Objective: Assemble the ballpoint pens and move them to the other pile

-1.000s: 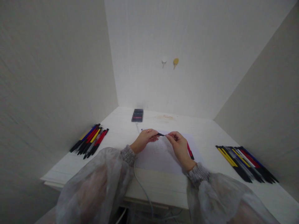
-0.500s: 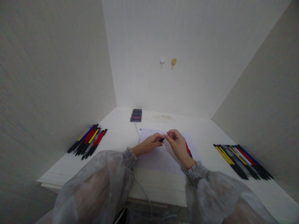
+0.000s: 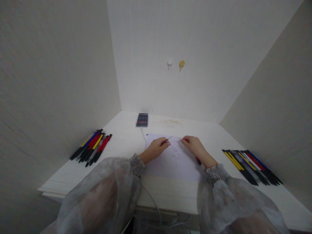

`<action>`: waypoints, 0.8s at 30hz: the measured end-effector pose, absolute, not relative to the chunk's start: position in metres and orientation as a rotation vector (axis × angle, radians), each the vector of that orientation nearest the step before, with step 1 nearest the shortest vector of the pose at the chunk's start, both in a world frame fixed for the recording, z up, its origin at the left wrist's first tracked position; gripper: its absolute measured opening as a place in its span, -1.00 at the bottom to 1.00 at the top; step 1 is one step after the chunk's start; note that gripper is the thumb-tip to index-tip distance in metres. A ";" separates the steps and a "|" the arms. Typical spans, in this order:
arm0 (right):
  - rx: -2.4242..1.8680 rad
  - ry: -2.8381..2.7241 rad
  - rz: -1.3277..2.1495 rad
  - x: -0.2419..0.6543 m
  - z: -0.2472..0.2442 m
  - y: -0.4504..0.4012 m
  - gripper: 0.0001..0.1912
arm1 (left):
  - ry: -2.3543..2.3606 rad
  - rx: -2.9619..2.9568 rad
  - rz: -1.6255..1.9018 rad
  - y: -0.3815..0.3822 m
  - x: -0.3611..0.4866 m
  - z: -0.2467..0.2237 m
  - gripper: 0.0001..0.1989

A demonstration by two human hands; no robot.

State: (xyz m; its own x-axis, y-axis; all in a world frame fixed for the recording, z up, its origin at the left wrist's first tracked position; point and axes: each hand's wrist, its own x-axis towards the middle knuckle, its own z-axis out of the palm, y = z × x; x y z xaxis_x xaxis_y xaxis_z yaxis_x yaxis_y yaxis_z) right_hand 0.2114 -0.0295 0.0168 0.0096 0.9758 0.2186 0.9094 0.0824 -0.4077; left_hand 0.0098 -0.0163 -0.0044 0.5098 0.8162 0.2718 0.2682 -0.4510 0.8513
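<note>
My left hand is closed over the left part of a paper sheet. Between its fingers is a thin dark stick that looks like a pen refill, its fine end pointing up and right. A short gap away, my right hand has its thumb and fingertips pressed together over the sheet's right part. Whether anything small is in that pinch I cannot make out. Partly hidden under the right wrist lies a red and black pen. Faint marks cover the sheet's middle.
Several coloured pens with black ends lie in a pile at the left and in a row at the right. A blurred dark device with a white cable stands at the back. Two hooks are on the back wall.
My hands, close together around a small black piece before, are now apart. The right hand has moved right; the thin stick now shows in my left hand.
</note>
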 end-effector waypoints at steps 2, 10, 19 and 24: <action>-1.953 -2.088 0.210 0.216 0.011 -0.026 -0.79 | 0.898 1.932 0.924 -0.017 0.011 -0.005 -0.78; -1.884 -2.301 0.322 0.217 -0.004 -0.028 -0.89 | 0.891 1.765 0.963 -0.014 0.013 -0.007 -0.80; -1.460 -2.125 0.242 0.189 0.009 -0.040 -0.92 | 0.874 1.720 0.892 -0.023 0.012 0.007 -0.70; -1.210 -2.066 0.407 0.170 0.016 -0.054 -0.92 | 0.823 1.609 0.896 -0.023 0.013 0.008 -0.72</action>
State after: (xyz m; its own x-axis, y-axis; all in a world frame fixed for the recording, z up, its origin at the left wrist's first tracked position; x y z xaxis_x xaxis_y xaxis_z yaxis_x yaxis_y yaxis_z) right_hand 0.1705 -0.0545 0.0156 -0.3202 0.8542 0.4095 0.6350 0.5144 -0.5763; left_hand 0.0126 -0.0228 0.0084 0.4792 0.8667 0.1388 0.0654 -0.1930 0.9790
